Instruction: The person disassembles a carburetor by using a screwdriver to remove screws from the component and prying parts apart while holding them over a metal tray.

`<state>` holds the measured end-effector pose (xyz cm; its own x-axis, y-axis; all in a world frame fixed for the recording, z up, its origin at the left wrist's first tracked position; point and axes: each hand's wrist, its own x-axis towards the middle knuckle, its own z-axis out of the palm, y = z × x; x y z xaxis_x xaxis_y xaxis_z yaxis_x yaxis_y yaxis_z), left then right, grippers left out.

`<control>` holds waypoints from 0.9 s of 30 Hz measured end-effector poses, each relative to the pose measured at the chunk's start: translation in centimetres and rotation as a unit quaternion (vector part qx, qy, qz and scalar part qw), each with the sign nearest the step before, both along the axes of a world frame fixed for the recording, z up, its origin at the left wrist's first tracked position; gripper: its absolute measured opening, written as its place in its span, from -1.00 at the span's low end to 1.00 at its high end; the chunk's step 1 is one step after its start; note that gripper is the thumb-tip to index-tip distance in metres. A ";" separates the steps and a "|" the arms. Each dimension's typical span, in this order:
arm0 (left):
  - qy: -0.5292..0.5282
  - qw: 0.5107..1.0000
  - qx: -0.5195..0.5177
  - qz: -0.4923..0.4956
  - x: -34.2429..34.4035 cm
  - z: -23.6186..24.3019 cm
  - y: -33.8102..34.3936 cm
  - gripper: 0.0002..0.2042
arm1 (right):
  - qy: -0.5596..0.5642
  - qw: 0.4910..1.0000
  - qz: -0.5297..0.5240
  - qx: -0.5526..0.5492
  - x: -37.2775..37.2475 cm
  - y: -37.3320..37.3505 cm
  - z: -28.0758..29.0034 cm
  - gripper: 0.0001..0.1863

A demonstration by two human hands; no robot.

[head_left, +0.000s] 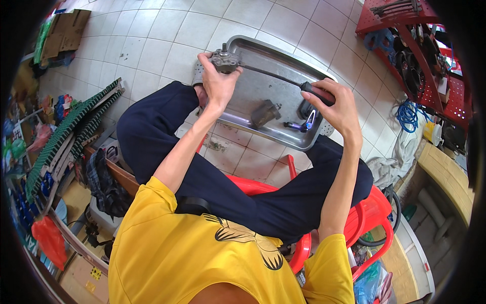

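Metal pump-like part [225, 61], a small grey casting with a stub shaft on top, is held up in the left hand [218, 81] above the far left corner of the steel tray [263, 83] on the tiled floor. It looks dense and rigid, heavy for its size, likely oily and slippery, so gripping round its blocky body, as the left fingers do now, seems the safest hold. Its stub shaft points up and away from the person. Right hand [338, 109] is closed round the black handle of a long screwdriver [283, 78], whose thin stiff shaft runs from the near right up to the far left, its tip meeting the part's right side. Smaller, in the tray: a second dark casting [265, 112] and a blue-tipped tool [298, 124].
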<state>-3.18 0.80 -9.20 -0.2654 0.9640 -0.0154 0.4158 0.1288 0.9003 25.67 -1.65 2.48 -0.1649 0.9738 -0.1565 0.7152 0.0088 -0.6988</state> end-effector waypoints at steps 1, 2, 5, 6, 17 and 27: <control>0.004 1.000 0.008 -0.004 -0.1 0.1 0.0 -0.43 | -0.009 1.000 0.004 0.014 -0.1 -0.1 0.0 -0.67; 0.004 1.000 0.015 -0.006 -0.1 0.1 0.0 -0.43 | -0.018 0.999 0.008 0.028 -0.2 -0.2 0.1 -0.68; -0.017 1.000 0.015 0.000 -0.5 -0.3 0.1 -0.39 | -0.039 0.990 0.007 0.132 -0.8 -0.3 -0.1 -0.69; -0.041 0.999 0.000 0.005 -0.6 -0.7 0.2 -0.35 | -0.045 0.983 0.004 0.177 -1.1 -0.3 -0.1 -0.69; -0.049 0.998 0.022 0.019 -2.0 0.1 1.5 -0.32 | -0.044 0.999 0.006 -0.020 -1.7 -0.3 0.0 -0.60; -0.089 0.995 0.015 0.032 -2.9 -0.5 1.6 -0.38 | 0.042 0.996 -0.046 0.062 -2.5 0.8 -1.9 -0.67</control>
<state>-6.11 2.44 -9.66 -0.3211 0.9463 -0.0385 0.2414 0.1210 0.9629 23.20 -0.90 0.56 -0.0823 0.9963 -0.0236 0.6567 0.0363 -0.7533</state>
